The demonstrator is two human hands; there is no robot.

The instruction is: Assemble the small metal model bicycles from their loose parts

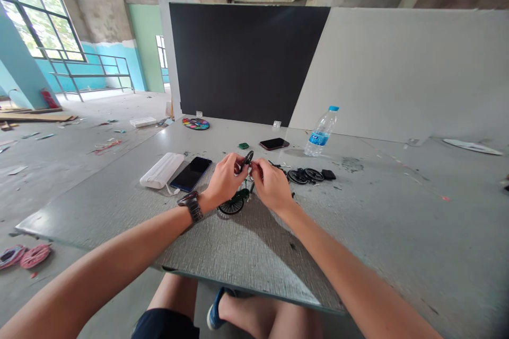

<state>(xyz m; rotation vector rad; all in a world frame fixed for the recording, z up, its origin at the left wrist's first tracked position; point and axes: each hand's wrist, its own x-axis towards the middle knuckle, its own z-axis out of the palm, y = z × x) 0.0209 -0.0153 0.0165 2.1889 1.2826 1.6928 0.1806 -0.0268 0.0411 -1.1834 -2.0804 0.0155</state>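
Both hands meet above the middle of the table. My left hand (227,179) is closed on a small black toy wheel (248,158), seen nearly edge-on at the fingertips. My right hand (272,184) pinches close beside it; whatever lies between its fingers is too small to make out. Beneath my hands is a dark green model bicycle (231,205) with a black spoked wheel, partly hidden by the left hand. Just beyond the right hand, loose black model wheels (298,176) and other small black parts lie on the table.
On the grey table (159,238) are a white power bank (162,170), a dark phone (191,174), another phone (274,143), a small green piece (244,145) and a colourful palette (195,124). A water bottle (321,132) stands at the back right, before a black-and-white panel (250,63).
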